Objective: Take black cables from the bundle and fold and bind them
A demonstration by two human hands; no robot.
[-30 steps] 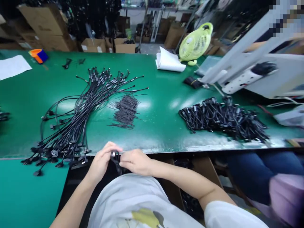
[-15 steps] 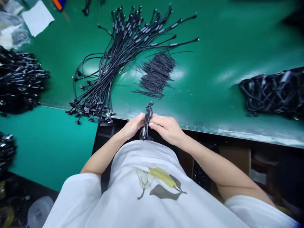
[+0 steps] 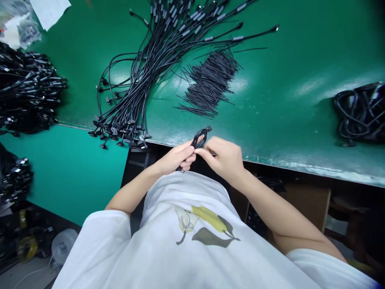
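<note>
My left hand is closed round a folded black cable, whose looped end and plug stick up past the fingers. My right hand pinches the same cable from the right, fingertips pressed against it. Both hands hover at the near edge of the green table, close to my chest. Beyond them lies a small heap of black twist ties. A fan of long loose black cables stretches across the table to the left of the ties.
Piles of bundled black cables lie at the right edge and at the left. A lower teal surface adjoins on the left. White paper lies at the far left. Cardboard boxes stand under the table.
The view has tilted down towards my lap. The folded cable has swung from upright to leaning right, and my right hand has shifted to pinch it near its top.
</note>
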